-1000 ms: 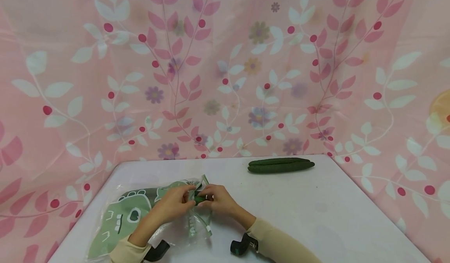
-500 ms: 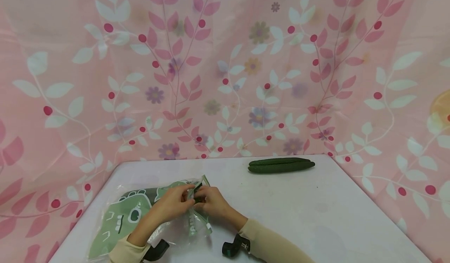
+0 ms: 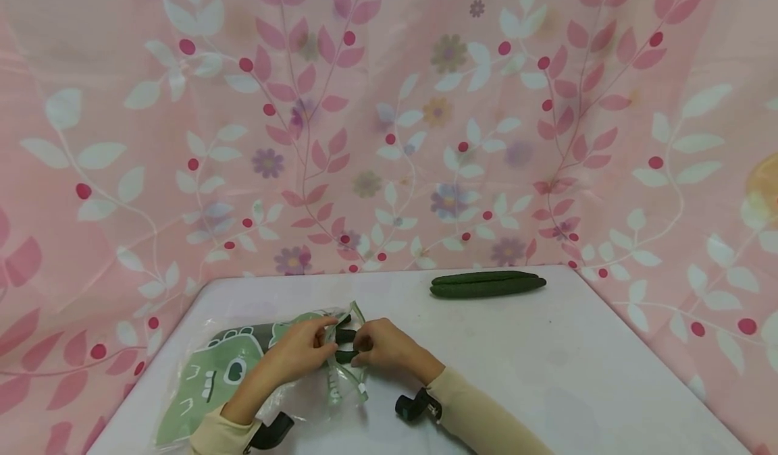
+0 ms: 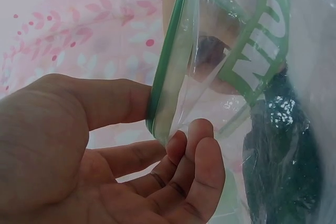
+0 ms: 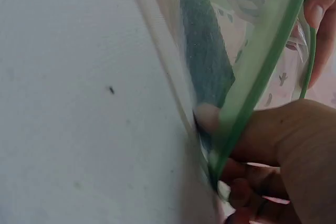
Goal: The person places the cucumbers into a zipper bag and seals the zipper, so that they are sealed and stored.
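A clear zip bag (image 3: 209,391) with a green cartoon print and green-edged mouth lies at the table's left. Dark cucumbers (image 3: 345,357) show at the opening, most of their length hidden by the bag and the print. My left hand (image 3: 304,348) pinches the bag's rim; in the left wrist view its thumb presses the green zip strip (image 4: 167,59). At the mouth, my right hand (image 3: 389,347) has its fingers curled at a cucumber's end. The right wrist view shows its thumb behind the translucent rim, against the cucumber (image 5: 202,45); its fingertips are partly hidden.
Two more cucumbers (image 3: 488,285) lie side by side at the back right of the white table (image 3: 516,367). Behind the table hangs a pink floral curtain (image 3: 389,138). Black wrist cameras (image 3: 413,406) sit below both hands.
My right hand first moves left into the bag's mouth, then back right, leaving dark cucumber ends visible at the opening. The left hand stays almost still on the rim.
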A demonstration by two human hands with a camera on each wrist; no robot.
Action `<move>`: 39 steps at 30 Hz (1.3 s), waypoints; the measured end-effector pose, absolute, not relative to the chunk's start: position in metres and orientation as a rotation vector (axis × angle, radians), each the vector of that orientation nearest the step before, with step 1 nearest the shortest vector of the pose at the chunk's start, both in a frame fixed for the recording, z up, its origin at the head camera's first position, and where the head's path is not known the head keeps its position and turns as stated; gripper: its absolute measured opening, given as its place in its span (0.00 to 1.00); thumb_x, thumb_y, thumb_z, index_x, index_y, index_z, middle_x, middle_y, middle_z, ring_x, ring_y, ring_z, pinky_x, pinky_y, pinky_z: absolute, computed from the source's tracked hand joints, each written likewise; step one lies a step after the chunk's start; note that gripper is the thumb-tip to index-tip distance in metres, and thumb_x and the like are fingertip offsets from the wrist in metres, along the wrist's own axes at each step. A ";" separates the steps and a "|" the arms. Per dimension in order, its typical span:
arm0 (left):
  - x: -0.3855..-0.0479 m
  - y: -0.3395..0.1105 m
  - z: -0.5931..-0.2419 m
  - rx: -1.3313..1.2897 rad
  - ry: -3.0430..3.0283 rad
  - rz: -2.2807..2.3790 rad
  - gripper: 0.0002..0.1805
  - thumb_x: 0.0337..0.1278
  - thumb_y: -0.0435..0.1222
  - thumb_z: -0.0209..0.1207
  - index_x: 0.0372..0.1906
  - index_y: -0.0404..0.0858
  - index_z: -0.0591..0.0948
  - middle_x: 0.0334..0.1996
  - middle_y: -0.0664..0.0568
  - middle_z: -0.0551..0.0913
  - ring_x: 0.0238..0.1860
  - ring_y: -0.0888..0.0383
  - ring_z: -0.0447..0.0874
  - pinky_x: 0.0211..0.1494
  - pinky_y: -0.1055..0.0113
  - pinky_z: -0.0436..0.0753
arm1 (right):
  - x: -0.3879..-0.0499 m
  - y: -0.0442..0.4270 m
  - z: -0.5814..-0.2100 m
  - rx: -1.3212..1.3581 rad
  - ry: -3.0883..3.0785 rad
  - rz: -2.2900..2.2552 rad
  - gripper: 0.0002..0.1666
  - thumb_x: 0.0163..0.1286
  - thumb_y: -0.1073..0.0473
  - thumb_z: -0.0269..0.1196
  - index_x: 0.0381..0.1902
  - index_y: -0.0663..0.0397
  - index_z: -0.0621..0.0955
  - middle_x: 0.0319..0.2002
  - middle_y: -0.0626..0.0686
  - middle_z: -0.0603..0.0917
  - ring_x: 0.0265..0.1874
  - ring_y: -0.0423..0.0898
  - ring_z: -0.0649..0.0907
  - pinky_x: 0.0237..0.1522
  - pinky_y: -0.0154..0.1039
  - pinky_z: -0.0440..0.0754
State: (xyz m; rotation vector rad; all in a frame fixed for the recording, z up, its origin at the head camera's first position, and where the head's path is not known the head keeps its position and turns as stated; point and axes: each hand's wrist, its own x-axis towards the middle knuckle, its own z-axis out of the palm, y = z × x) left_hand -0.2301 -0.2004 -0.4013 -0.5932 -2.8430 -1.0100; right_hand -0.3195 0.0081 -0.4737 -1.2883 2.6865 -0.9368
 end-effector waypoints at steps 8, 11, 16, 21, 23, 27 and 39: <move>-0.230 -0.200 -0.400 -0.597 -2.854 -1.017 0.27 0.65 0.33 0.65 0.66 0.26 0.78 0.24 0.57 0.74 0.22 0.61 0.69 0.28 0.64 0.70 | -0.318 0.005 -0.480 -1.285 2.778 -1.080 0.05 0.60 0.63 0.78 0.33 0.55 0.91 0.28 0.39 0.85 0.29 0.31 0.80 0.35 0.29 0.78; -0.230 -0.201 -0.400 -0.596 -2.856 -1.018 0.27 0.64 0.33 0.65 0.65 0.26 0.78 0.24 0.57 0.74 0.22 0.61 0.70 0.28 0.64 0.71 | -0.318 0.004 -0.484 -1.238 2.775 -1.106 0.06 0.60 0.63 0.78 0.35 0.56 0.91 0.29 0.40 0.85 0.28 0.31 0.80 0.34 0.29 0.78; -0.228 -0.201 -0.401 -0.599 -2.849 -1.034 0.27 0.64 0.33 0.66 0.65 0.25 0.78 0.24 0.57 0.74 0.23 0.61 0.70 0.28 0.64 0.71 | -0.318 0.006 -0.479 -1.214 2.721 -1.084 0.07 0.62 0.64 0.77 0.39 0.56 0.90 0.31 0.40 0.84 0.29 0.32 0.79 0.34 0.29 0.78; -0.228 -0.201 -0.401 -0.599 -2.841 -1.050 0.27 0.64 0.33 0.66 0.65 0.26 0.78 0.24 0.57 0.74 0.23 0.61 0.70 0.28 0.64 0.71 | -0.325 0.026 -0.459 -1.292 2.696 -1.107 0.07 0.66 0.63 0.73 0.41 0.59 0.89 0.33 0.42 0.85 0.31 0.36 0.81 0.35 0.33 0.79; -0.229 -0.201 -0.401 -0.600 -2.837 -1.041 0.26 0.64 0.33 0.66 0.64 0.26 0.78 0.23 0.57 0.74 0.23 0.62 0.70 0.29 0.64 0.71 | -0.330 0.041 -0.453 -1.318 2.722 -1.137 0.07 0.68 0.63 0.72 0.42 0.60 0.89 0.36 0.45 0.86 0.34 0.39 0.82 0.37 0.35 0.80; -0.228 -0.201 -0.401 -0.613 -2.825 -1.022 0.26 0.63 0.33 0.67 0.63 0.26 0.79 0.23 0.57 0.73 0.23 0.63 0.69 0.29 0.64 0.71 | -0.341 0.080 -0.447 -1.242 2.820 -1.184 0.08 0.71 0.61 0.70 0.44 0.59 0.88 0.39 0.47 0.87 0.38 0.44 0.84 0.40 0.41 0.81; -0.225 -0.203 -0.400 -0.628 -2.821 -1.048 0.26 0.64 0.33 0.67 0.64 0.25 0.78 0.24 0.57 0.73 0.23 0.63 0.69 0.29 0.64 0.71 | -0.378 0.208 -0.450 -0.797 3.182 -1.112 0.18 0.73 0.63 0.68 0.56 0.67 0.84 0.52 0.63 0.86 0.52 0.63 0.84 0.51 0.61 0.80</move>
